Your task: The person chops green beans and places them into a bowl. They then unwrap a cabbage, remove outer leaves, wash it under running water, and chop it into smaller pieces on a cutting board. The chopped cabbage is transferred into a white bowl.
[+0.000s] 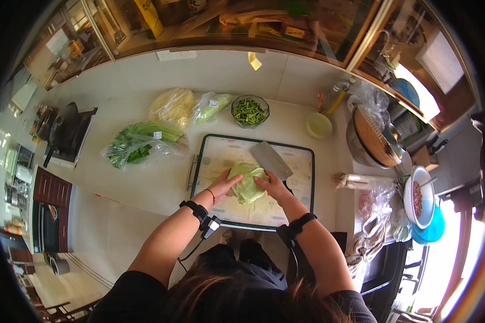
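Between my two hands is a pale green cabbage head (pixel 247 184), over the middle of a white cutting board (pixel 234 214) with a dark green rim. My left hand (pixel 223 184) grips its left side, the thumb on top. On the other side my right hand (pixel 274 185) holds it, thumb also on top. A cleaver (pixel 271 160) lies on the board just beyond my right hand, its broad blade pointing up and left; my right hand and wrist partly hide its dark handle. The undersides of the cabbage and my fingertips are hidden.
Behind the board stand a glass bowl of cut green vegetable pieces (pixel 249 112), bagged noodles (pixel 172 105) and a bagged pale green vegetable (pixel 212 107). Bagged celery (pixel 145 141) lies left. A green bowl (pixel 319 125), leeks (pixel 357 181) and a white colander (pixel 427 198) are at right.
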Available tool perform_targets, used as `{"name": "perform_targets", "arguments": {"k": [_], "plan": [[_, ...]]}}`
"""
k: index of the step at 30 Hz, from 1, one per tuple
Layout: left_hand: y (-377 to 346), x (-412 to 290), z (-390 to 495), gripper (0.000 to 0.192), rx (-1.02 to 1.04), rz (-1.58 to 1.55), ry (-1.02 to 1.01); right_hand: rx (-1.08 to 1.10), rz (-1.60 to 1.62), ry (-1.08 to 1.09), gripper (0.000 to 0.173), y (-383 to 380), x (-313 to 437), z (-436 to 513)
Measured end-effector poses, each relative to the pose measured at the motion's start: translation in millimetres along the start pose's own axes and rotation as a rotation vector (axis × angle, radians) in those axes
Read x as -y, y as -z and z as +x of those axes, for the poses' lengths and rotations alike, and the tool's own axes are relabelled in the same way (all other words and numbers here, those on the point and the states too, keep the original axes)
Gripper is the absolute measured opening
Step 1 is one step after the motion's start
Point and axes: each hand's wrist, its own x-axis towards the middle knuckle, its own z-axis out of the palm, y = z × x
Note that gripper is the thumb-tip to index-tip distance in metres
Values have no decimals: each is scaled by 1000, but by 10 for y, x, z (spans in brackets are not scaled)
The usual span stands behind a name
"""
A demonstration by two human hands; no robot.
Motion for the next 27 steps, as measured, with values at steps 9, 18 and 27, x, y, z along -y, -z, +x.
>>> {"name": "perform_targets", "arguments": {"k": [9,18,27], "plan": [[200,164,119,64,-269,196,-167,-107,-275,202,41,317,-498,728],[41,14,-173,86,-224,573,-465,-315,-322,173,32,857,-715,903],[0,-46,-69,100,-191,715,-397,-53,-1108,28,74,624,-424,41]]}}
